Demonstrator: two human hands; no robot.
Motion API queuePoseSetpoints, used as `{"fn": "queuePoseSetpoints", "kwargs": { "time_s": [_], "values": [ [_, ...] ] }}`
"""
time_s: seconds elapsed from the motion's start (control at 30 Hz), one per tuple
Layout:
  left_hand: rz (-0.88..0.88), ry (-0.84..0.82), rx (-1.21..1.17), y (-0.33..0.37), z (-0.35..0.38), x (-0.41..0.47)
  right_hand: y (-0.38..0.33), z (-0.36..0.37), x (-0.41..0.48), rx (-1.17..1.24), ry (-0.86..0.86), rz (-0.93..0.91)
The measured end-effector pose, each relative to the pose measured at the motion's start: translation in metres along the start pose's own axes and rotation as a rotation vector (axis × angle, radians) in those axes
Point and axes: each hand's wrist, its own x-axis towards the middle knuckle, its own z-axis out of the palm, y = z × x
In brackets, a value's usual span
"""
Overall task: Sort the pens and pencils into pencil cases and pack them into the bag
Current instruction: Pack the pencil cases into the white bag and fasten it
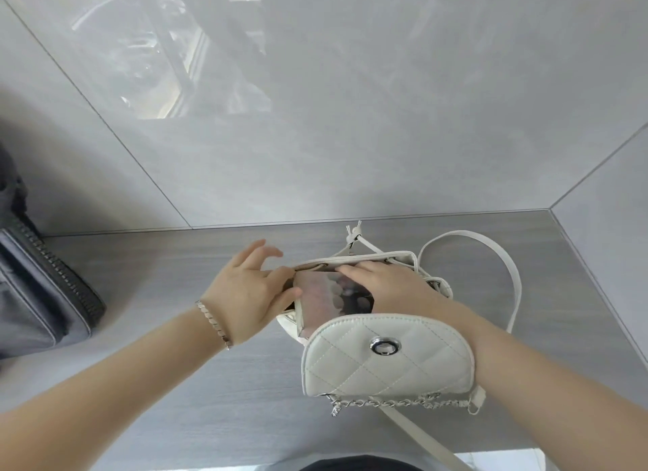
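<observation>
The white quilted backpack (403, 256) stands right of centre on the grey table (168, 383). Its front flap (385, 362) is folded down toward you. The glossy, see-through pencil case (326, 304) is tilted in the backpack's mouth, partly inside, with its near left corner still above the rim.

Your right hand (389, 281) lies flat on top of the case, fingers straight and pressing, not curled round it. Your left hand (245, 295) is at the left rim with fingers spread and nothing clasped. Its thumb is against the case's left edge.

To finish this step well:
- **Widen the opening:** hook the left fingers onto the rim and draw it outward, since the mouth looks only just as wide as the case.
- **Level the case:** bring it in line with the opening first, so the raised corner does not catch on the rim.
- **Press evenly:** push down with the flat of the right hand, not the fingertips. The plastic looks slippery and may skid sideways.
- **Mind the drawstring:** keep the drawstring (354, 234) at the back out of the opening.
- **Keep the flap clear:** leave it down until the case sits fully below the rim.

I cannot tell what else is already inside the backpack.
</observation>
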Motion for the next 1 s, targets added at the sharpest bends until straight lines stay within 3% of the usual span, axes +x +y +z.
{"fn": "queuePoseSetpoints", "kwargs": {
  "time_s": [0.1,0.27,0.33,0.47,0.67,0.8,1.0],
  "values": [
    [-0.052,0.035,-0.021,0.007,-0.001,-0.011,0.001,0.006,-0.003,0.045,0.059,-0.009],
    [-0.103,-0.097,-0.124,0.021,-0.006,-0.022,-0.001,0.011,-0.004,0.07,0.11,0.002],
    [-0.126,-0.184,-0.206,0.025,-0.008,-0.023,-0.003,0.013,-0.005,0.068,0.15,0.001],
    [-0.388,-0.462,-0.532,0.028,-0.007,-0.024,-0.007,0.015,-0.008,0.105,0.192,0.001],
    [-0.449,-0.317,-0.696,0.033,0.003,-0.033,-0.006,0.017,-0.009,0.053,0.185,-0.025],
    [-0.299,-0.13,-0.453,0.043,0.009,-0.038,-0.009,0.022,-0.013,-0.046,0.195,-0.053],
    [-0.183,-0.093,-0.192,0.039,0.002,-0.025,-0.015,0.029,-0.007,-0.158,0.155,-0.015]
  ]
}}
